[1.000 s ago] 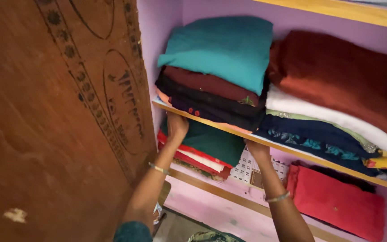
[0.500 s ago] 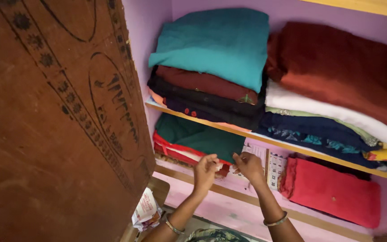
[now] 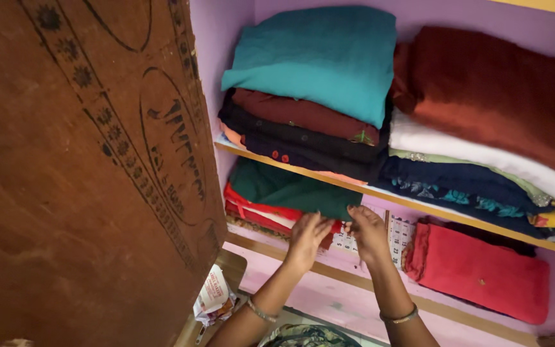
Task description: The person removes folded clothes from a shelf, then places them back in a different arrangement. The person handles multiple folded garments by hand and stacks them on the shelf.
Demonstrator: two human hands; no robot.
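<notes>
My left hand (image 3: 306, 239) and my right hand (image 3: 367, 232) are side by side at the front of the lower shelf (image 3: 354, 283), fingers apart. Both rest at the front edge of a folded dark green garment (image 3: 284, 187) that lies on a red and white folded pile (image 3: 258, 215). Between and behind my hands lies a white printed paper sheet (image 3: 396, 232). Whether my fingertips pinch the cloth I cannot tell. Each wrist wears a thin bangle.
The brown wooden cupboard door (image 3: 78, 173) stands open on the left. The upper shelf (image 3: 380, 191) bears a teal, maroon and black stack (image 3: 316, 77) and a rust, white and navy stack (image 3: 489, 128). A red folded cloth (image 3: 483, 270) lies lower right. A paper packet (image 3: 213, 299) sits below.
My hands have come out from under the upper shelf and drawn together at the front of the green garment. The view has shifted slightly.
</notes>
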